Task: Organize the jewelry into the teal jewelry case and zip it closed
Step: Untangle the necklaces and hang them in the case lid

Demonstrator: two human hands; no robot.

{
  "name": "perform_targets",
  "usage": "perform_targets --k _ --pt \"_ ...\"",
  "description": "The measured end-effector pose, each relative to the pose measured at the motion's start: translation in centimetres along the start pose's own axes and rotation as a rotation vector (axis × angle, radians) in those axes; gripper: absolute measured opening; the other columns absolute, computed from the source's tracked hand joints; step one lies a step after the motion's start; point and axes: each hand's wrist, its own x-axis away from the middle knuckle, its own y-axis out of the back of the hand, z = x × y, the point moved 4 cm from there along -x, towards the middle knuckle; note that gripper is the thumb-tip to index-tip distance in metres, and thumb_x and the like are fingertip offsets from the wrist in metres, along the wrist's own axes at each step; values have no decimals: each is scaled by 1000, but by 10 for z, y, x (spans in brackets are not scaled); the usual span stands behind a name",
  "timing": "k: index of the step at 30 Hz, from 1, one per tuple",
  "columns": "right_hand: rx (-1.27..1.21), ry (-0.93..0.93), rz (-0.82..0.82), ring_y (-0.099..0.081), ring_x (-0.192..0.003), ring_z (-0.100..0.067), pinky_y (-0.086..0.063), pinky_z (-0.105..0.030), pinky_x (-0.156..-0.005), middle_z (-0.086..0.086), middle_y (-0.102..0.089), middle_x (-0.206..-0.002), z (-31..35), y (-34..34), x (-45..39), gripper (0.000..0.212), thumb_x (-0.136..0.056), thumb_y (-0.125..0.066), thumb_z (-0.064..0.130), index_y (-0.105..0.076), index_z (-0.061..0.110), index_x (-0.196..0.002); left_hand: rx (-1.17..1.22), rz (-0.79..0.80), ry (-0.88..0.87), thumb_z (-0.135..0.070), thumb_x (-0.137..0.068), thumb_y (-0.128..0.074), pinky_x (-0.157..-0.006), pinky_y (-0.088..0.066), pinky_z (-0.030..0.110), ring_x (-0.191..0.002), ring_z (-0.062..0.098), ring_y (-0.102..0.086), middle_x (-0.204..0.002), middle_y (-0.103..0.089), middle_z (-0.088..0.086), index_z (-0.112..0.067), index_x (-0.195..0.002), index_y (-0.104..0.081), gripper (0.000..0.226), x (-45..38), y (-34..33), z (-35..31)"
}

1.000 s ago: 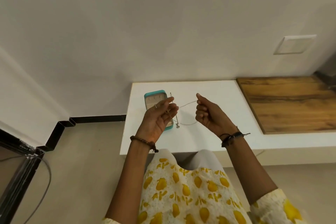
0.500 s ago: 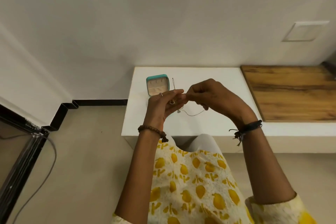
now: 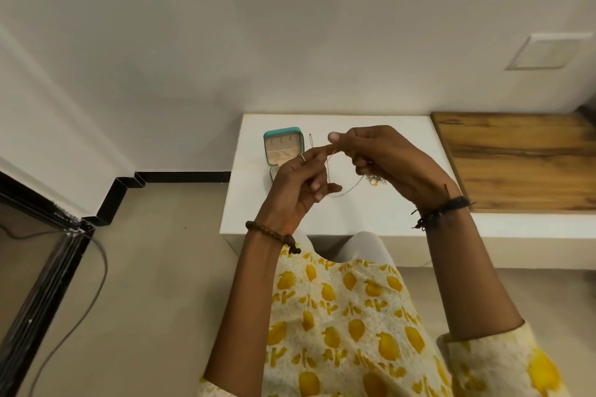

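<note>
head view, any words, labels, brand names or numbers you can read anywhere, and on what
None can be read in this view.
Open teal jewelry case on the white table: no logo or lettering shows on its rim or beige lining.
White wall plate: blank.
Wooden board: grain only.
Yellow-printed garment: a pattern of shapes, no text.
Thin chain held between the left hand and right hand: too fine to show any marking.

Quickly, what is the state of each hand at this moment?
Left hand: holds the thin chain, index finger straight.
Right hand: pinches the same chain at its upper end, fingers curled.
</note>
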Motion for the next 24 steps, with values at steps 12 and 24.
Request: perform_targets --k 12,24 --pt "-331 -136 120 -54 -67 -5 -49 -15 -60 6 -60 -75 -23 -10 -1 19 -91 -53 33 -64 18 -90 274 123 -4 -12 -86 -39 -61 -56 22 -34 3 -42 -41 -43 -3 -16 -85 -75 36 8 -8 3" --pt "-115 -117 22 -45 -59 -9 -53 -26 -80 -1 -46 -69 -21 -8 -8 15 -86 -62 28 -68 15 -81 -83 -66 45 14 -86 -27 -82 -49 34 -59 15 -68 -53 -65 0 -14 -88 -53 39 2 15 11"
